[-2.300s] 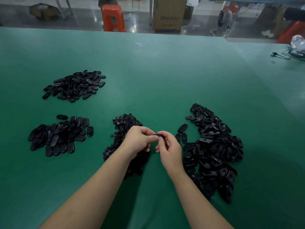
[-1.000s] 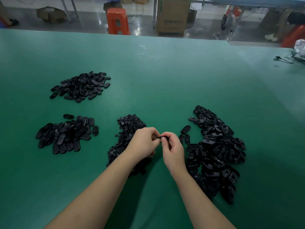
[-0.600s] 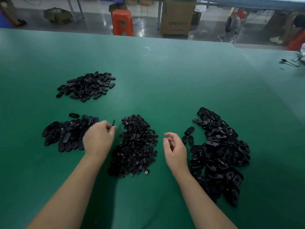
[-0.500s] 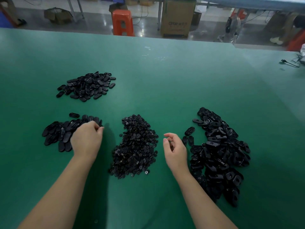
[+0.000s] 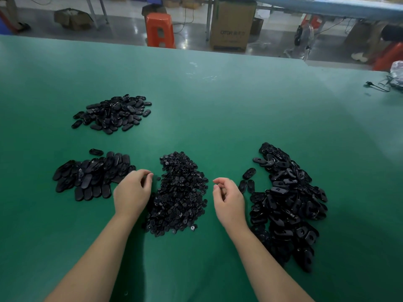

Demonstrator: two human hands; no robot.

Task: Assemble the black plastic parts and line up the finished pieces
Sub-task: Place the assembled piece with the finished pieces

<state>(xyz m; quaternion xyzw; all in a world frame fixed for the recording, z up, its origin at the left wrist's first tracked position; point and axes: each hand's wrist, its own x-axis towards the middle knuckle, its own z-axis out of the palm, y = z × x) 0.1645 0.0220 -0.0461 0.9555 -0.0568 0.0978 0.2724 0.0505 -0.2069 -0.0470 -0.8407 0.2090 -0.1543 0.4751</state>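
table [image 5: 218, 110]: matt green | oval parts [image 5: 287, 192]: glossy black plastic

Big green table [image 5: 218, 110] carries four heaps of black plastic parts. Toward the far left, a loose heap of flat oval black pieces [image 5: 113, 113]. Nearer the left edge, a second group of oval black pieces [image 5: 91, 174], its near row lying side by side. In the middle, a mound of small round black plastic bits [image 5: 181, 192]. To the right, a long heap of larger black oval shells with holes [image 5: 285, 199]. Left hand [image 5: 133, 192] sits between the lined group and the mound, fingers curled, tips at the mound's edge; whether it pinches anything is unclear. Right hand [image 5: 229, 199] hovers between mound and shells, fingers loosely curled, empty. Beyond the far edge: orange plastic stool [image 5: 160, 30], brown cardboard box [image 5: 232, 25].
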